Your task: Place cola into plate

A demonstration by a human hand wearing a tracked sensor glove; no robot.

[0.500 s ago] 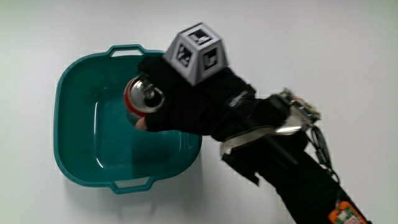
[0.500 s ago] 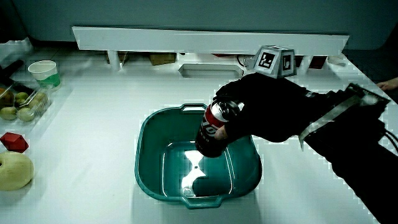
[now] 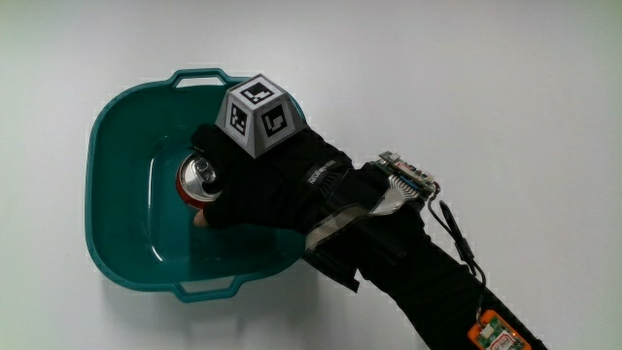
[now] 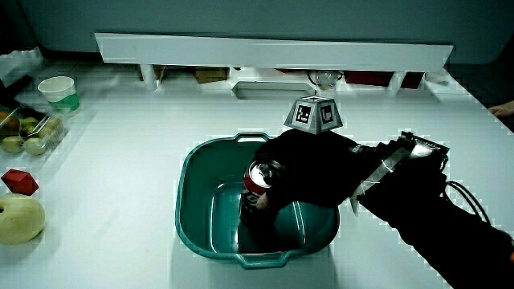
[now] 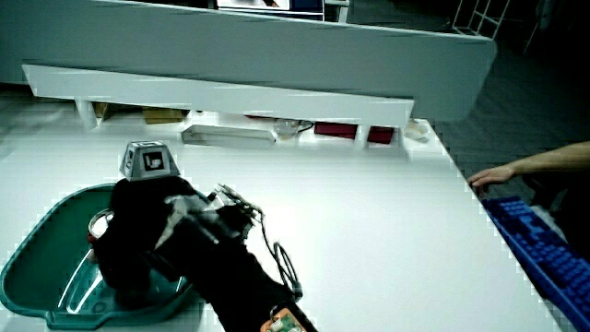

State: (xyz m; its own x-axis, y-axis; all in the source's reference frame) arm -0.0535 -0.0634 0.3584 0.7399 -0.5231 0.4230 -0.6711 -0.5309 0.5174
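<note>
A red cola can (image 3: 198, 182) with a silver top stands upright inside the teal basin (image 3: 117, 131), low near its floor. The hand (image 3: 267, 180) in the black glove is wrapped around the can's side, its fingers curled on it, the patterned cube (image 3: 259, 114) on its back. In both side views the cola can (image 4: 257, 187) (image 5: 98, 224) sits within the basin walls (image 4: 193, 185) (image 5: 37, 267), with the hand (image 4: 309, 172) (image 5: 138, 231) covering most of its body. The forearm reaches over the basin rim nearer the person.
In a side view, a white cup (image 4: 58, 90), a tray of small fruit (image 4: 24, 128), a red block (image 4: 18, 182) and a pale apple (image 4: 16, 219) lie near the table's edge. A low white partition (image 4: 273, 52) runs along the table.
The hand has lowered the cola can deeper into the teal basin and moved it toward the basin's middle. Its grip on the can is unchanged.
</note>
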